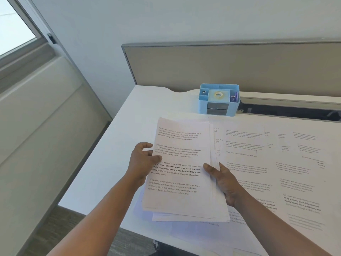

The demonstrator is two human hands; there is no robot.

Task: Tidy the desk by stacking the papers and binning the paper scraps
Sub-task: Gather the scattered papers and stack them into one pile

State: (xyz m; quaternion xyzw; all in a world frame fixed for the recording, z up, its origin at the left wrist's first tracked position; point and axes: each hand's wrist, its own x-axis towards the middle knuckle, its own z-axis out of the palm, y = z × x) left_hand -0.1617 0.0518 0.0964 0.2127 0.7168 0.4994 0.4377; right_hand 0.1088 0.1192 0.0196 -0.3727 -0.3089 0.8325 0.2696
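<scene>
Both hands hold a stack of printed papers above the near left part of the white bench: the left hand closes its grip on the left edge, the right hand pinches the right edge. More loose sheets lie spread to the right. Farther back stands a blue desk organizer.

A little blue box sits at the back of the white desk, with a tape roll inside. A grey wall panel stands behind it
</scene>
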